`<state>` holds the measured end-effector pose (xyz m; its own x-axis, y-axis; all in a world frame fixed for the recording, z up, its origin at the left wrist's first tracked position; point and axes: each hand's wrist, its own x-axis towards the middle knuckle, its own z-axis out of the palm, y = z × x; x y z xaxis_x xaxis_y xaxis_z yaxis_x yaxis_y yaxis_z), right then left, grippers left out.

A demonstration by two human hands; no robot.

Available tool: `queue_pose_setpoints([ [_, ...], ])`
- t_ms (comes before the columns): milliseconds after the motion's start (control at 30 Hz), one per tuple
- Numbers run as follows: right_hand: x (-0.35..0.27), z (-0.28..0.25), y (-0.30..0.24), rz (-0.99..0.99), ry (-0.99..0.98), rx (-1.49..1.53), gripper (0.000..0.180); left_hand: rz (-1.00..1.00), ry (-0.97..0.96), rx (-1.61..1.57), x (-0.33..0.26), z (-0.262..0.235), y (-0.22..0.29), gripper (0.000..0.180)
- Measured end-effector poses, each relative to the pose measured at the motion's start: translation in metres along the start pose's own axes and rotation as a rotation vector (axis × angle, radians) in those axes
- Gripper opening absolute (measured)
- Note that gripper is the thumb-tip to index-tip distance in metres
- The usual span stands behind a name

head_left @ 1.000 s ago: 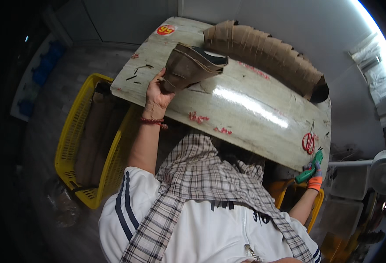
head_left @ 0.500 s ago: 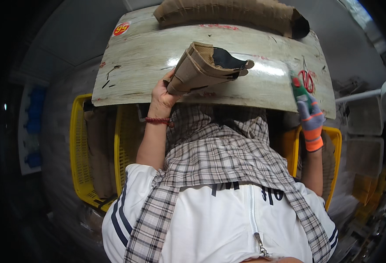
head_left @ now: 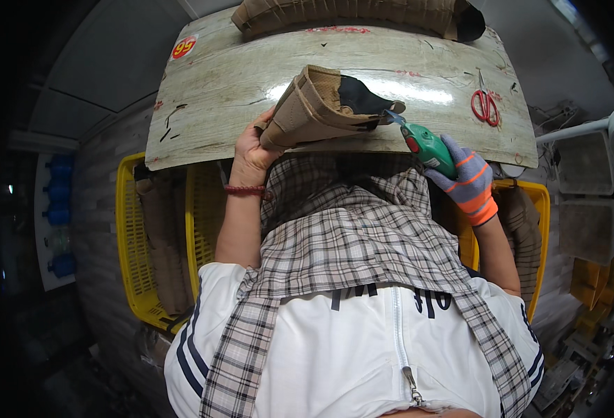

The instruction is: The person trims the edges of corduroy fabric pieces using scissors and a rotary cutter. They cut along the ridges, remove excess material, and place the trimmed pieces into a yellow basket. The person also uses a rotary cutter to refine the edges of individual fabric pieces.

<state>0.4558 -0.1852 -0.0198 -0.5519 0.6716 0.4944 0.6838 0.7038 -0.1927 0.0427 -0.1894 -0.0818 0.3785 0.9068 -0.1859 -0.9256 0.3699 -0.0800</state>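
My left hand [head_left: 252,145], bare with a red beaded bracelet, is closed on the lower left end of a brown boot upper [head_left: 298,115]. Its open top edge, with a black lining, points up and to the right over the table. In a grey and orange glove, my right hand [head_left: 468,177] grips a green handheld electric cutter [head_left: 426,149] with a red button. The cutter's metal tip is right beside the upper's right-hand corner; whether they touch I cannot tell.
Red-handled scissors [head_left: 484,108] lie on the wood-patterned table [head_left: 216,83]. A long row of nested brown uppers [head_left: 355,14] lies along its far edge. Yellow baskets with brown pieces stand below, one at left [head_left: 127,258] and one at right [head_left: 542,223].
My right hand has brought the green cutter leftward from near the scissors to the upper's right corner. The left hand keeps its hold, almost unmoved. The view has shifted slightly.
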Motion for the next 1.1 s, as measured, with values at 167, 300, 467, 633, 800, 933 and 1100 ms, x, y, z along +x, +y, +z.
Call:
queue_pose_setpoints([
  [167, 0.000, 0.003, -0.002, 0.003, 0.014, 0.021, 0.069, 0.007, 0.048, -0.002, 0.004, -0.002, 0.000, 0.030],
  [300, -0.001, 0.001, -0.005, 0.008, -0.006, 0.029, 0.070, -0.003, 0.064, -0.017, 0.008, 0.000, -0.003, 0.031],
  [467, 0.000, 0.003, -0.012, -0.033, 0.055, 0.058, 0.072, -0.015, 0.068, -0.007, 0.012, -0.001, -0.006, 0.029],
  [633, 0.003, 0.004, -0.021, -0.027, 0.035, 0.089, 0.073, 0.042, 0.105, 0.083, 0.018, -0.002, -0.011, 0.029],
  [800, 0.007, 0.014, -0.032, 0.020, 0.072, 0.221, 0.070, 0.065, -0.016, 0.129, 0.016, 0.005, -0.024, 0.032],
  [933, 0.016, 0.028, -0.046, 0.195, 0.067, 0.497, 0.062, 0.258, -0.035, 0.302, 0.004, 0.018, -0.036, 0.039],
  [1100, 0.035, 0.038, -0.053, 0.451, -0.006, 0.731, 0.055, 0.447, -0.022, 0.531, -0.009, 0.040, -0.049, 0.044],
])
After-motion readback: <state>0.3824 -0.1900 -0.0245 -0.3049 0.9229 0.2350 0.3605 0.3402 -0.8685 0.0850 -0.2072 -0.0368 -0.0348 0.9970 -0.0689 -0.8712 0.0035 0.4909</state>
